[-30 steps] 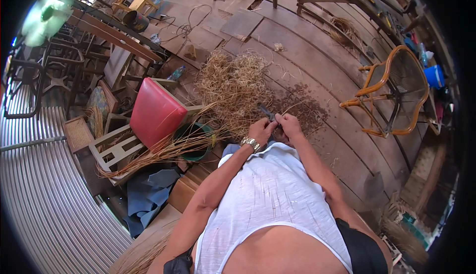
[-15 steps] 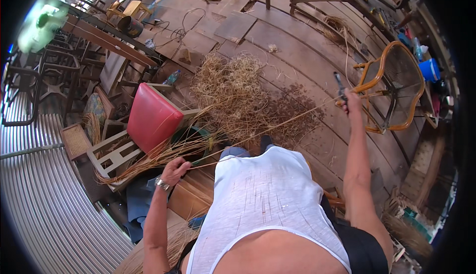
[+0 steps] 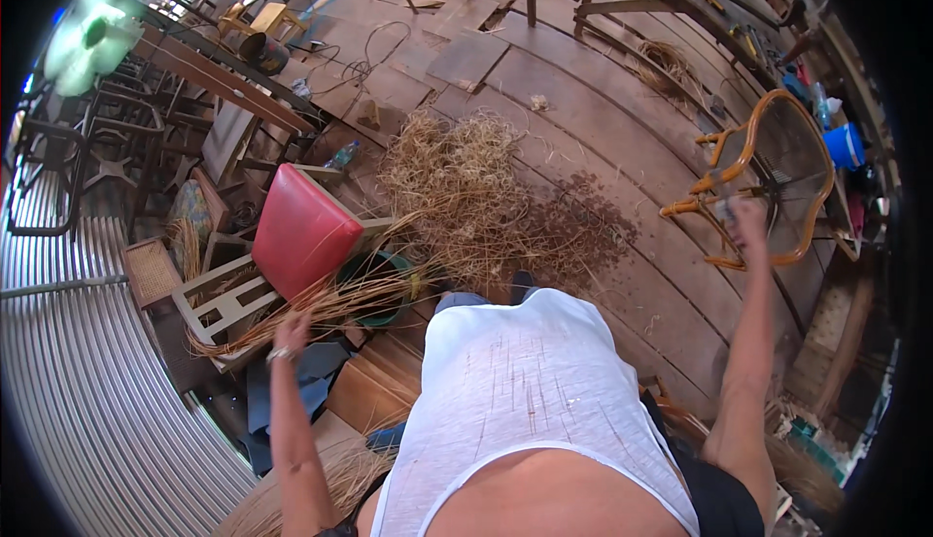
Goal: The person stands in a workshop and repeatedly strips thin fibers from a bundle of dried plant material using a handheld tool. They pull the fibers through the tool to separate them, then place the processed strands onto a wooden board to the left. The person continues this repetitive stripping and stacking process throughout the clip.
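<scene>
My left hand (image 3: 291,330), a metal watch on its wrist, is at the near edge of a bundle of long cane strips (image 3: 330,299). Blur hides whether its fingers grip any strip. The bundle lies across a tipped chair with a red padded seat (image 3: 303,231) and a dark green tub (image 3: 387,315). Out to the right, my right hand (image 3: 747,226) is closed round a small dark hand tool (image 3: 725,208), smeared by motion and of a kind I cannot make out. That hand overlaps the view of a rattan armchair (image 3: 826,168). No strip shows stretched between my hands.
A heap of curly cane shavings (image 3: 452,163) covers the floorboards ahead. A blue bucket (image 3: 844,145) stands beyond the armchair. Stacked dark chair frames (image 3: 83,148) and corrugated metal sheet (image 3: 73,372) are at the left, with a fan (image 3: 95,36) above.
A cane strip was stretched between both hands; it no longer shows there. My left hand has moved left to the bundle. My right hand, with the tool, has swung right and slightly nearer.
</scene>
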`<state>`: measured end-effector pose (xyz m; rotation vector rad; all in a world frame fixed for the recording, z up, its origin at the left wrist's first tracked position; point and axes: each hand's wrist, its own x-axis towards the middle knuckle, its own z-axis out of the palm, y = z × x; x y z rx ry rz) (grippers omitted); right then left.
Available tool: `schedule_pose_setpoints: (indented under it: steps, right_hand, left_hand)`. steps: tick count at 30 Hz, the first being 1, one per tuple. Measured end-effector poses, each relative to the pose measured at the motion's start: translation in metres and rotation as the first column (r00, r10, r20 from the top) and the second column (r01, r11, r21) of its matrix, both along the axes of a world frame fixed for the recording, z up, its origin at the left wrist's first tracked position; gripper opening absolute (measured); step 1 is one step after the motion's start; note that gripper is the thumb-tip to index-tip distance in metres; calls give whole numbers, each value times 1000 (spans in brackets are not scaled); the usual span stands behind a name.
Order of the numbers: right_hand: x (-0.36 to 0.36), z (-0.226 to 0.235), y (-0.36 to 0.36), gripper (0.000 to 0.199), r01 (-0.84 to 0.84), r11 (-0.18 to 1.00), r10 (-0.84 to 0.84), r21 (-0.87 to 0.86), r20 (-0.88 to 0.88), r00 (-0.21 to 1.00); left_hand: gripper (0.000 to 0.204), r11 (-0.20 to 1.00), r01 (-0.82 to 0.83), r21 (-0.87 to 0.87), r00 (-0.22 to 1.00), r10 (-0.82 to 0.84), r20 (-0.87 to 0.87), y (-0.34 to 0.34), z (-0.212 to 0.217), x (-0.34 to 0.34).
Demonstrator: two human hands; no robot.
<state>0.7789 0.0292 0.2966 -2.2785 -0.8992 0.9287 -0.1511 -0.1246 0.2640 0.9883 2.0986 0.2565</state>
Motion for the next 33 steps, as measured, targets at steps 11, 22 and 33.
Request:
schedule_pose_setpoints:
  steps: [11, 22, 33]
  right_hand:
    - [-357, 1, -6, 31, -606, 779, 535, 158, -672, 512]
    - [-376, -42, 10, 27, -1, 998, -68, -69, -983, 172]
    - [-275, -97, 79, 36, 294, 956, -82, -11, -970, 231]
  left_hand:
    - [39, 347, 937, 39, 333, -922, 198, 209, 34, 316]
    - [44, 902, 195, 385, 713, -399, 576, 161, -60, 347]
    - [22, 889, 454, -67, 444, -160, 881, 105, -16, 267]
